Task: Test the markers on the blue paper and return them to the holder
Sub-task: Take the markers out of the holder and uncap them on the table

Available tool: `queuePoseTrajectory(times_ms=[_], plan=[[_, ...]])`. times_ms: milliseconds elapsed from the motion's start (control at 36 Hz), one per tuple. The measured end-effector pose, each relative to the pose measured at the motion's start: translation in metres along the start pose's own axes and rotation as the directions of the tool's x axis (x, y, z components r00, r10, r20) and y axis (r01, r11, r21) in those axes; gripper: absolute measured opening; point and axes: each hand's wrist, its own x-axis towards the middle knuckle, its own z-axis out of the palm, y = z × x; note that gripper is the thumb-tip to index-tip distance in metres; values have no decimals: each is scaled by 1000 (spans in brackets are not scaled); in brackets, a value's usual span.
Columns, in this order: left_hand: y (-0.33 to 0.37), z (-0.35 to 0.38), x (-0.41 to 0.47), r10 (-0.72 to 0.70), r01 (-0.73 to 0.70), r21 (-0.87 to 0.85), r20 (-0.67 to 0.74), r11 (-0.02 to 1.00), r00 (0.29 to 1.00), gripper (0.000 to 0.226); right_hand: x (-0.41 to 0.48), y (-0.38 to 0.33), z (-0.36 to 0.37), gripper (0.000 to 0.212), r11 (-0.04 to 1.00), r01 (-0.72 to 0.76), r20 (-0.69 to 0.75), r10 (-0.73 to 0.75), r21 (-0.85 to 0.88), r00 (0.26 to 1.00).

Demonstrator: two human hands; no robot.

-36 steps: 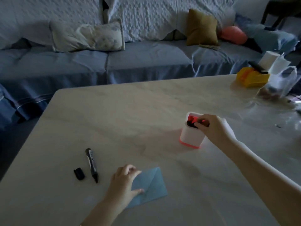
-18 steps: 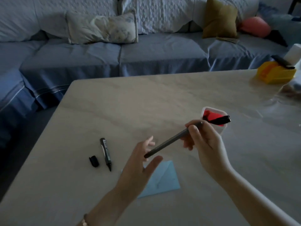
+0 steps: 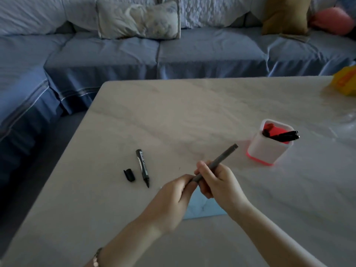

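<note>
Blue fabric covers the sofa [image 3: 173, 53] that fills the far side of the view; its left and right ends run out of the picture. On it lie a pale patterned cushion [image 3: 138, 19], a mustard cushion [image 3: 285, 14] whose top is cut off, and a pink cushion [image 3: 331, 20] at the right edge. The marbled beige table [image 3: 173, 116] takes up the lower part, its near and right edges out of view. A yellow object [image 3: 344, 83] at the far right is blurred and cropped, so what it is stays unclear.

The white marker holder [image 3: 269, 149], with a red base and red lining, stands upright right of centre; black markers [image 3: 287, 136] lean out over its right rim, their number hard to count. The blue paper [image 3: 202, 207] lies flat near the front edge, mostly hidden beneath both hands, with only a pale wedge showing.

The right hand [image 3: 219, 184] is wrapped around the middle of a grey marker [image 3: 221, 160] held above the paper, its far end slanting up toward the holder. The left hand [image 3: 173, 197] is clenched over the marker's lower end, which is hidden inside the fingers; whether a cap is on there cannot be seen. A bracelet [image 3: 96, 259] shows at the left wrist.

Left of the hands, an uncapped black marker [image 3: 142, 167] lies on the table, tip toward the viewer, with its black cap [image 3: 129, 174] just beside it, apart.
</note>
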Motion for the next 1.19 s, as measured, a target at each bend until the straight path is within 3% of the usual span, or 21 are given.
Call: queuePoseTrajectory(times_ms=[111, 194, 250, 333, 389, 444, 500, 556, 583, 694, 833, 944, 1139, 1194], plan=[[0, 2, -3, -31, 31, 5, 18, 1000, 999, 22, 0, 1, 3, 33, 999, -33, 4, 33, -15, 999], [2, 2, -4, -46, 46, -3, 60, 999, 997, 12, -1, 2, 1, 40, 983, -16, -25, 12, -181, 1000], [-1, 2, -4, -29, 28, 54, 28, 998, 999, 30, -3, 0, -4, 44, 928, 23, -36, -39, -373, 999], [-7, -8, 0, 127, -99, 215, -118, 972, 985, 53, -7, -10, -13, 46, 789, 50, 88, 5, -612, 996], [-11, -19, 6, 345, -234, 499, -141, 834, 928, 51, -8, -15, -20, 45, 710, 70, 200, 102, -700, 974], [-18, -27, 13, 491, -314, 711, -49, 629, 870, 47, -8, -18, -25, 41, 648, 105, 287, 181, -754, 941], [-25, -30, 20, 552, -361, 803, 48, 474, 832, 40, -7, -19, -29, 35, 619, 141, 341, 216, -772, 915], [-29, -31, 22, 583, -379, 843, 99, 381, 806, 13, -3, -20, -33, 29, 614, 176, 359, 187, -770, 914], [-30, -32, 22, 587, -379, 854, 110, 357, 802, 10, -2, -20, -36, 26, 606, 192, 354, 158, -772, 922], [-30, -30, 19, 566, -403, 836, 141, 371, 812, 40, -2, -20, -38, 19, 589, 249, 360, 76, -769, 930], [-40, -28, 16, 597, -468, 815, 197, 340, 777, 33, -8, -12, -32, 23, 535, 302, 388, 51, -789, 920], [-45, -28, 13, 595, -522, 781, 248, 344, 764, 32, -11, -1, -32, 29, 562, 328, 422, 42, -760, 906], [-50, -28, 15, 542, -523, 756, 269, 393, 796, 34, -10, 11, -33, 29, 597, 319, 391, -10, -736, 920], [-48, -27, 16, 488, -471, 751, 229, 462, 842, 34, -9, 16, -35, 24, 623, 294, 366, -13, -725, 930]])
